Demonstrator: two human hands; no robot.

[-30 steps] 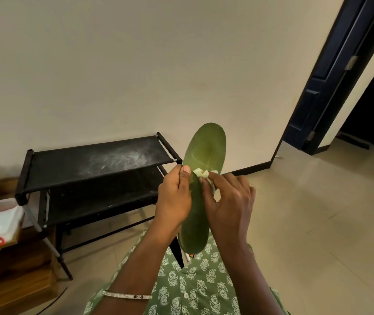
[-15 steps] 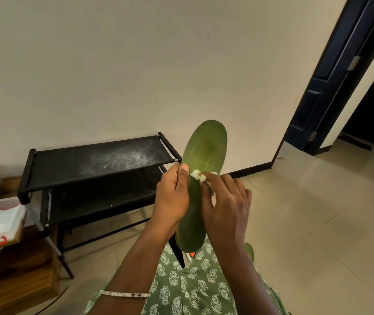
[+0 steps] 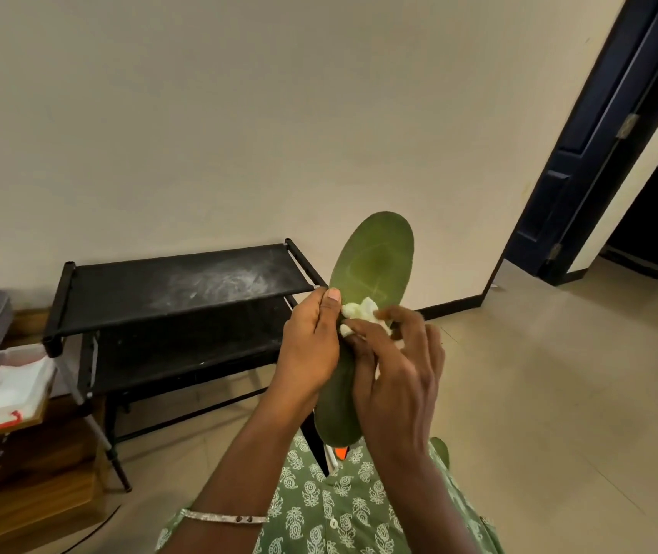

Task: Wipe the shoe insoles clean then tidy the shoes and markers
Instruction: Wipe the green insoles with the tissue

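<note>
Your left hand clamps the green insole mid-length, toe up at 12 o'clock, bracing it for rubbing. Your right hand pinches a white wipe against it. Versus 0.5 s ago: wipe barely shifted. Black rack at 9 o'clock.

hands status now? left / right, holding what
Left hand: closed around the green insole, thumb on its face.
Right hand: closed on a white wipe, pressing it to the insole.
</note>
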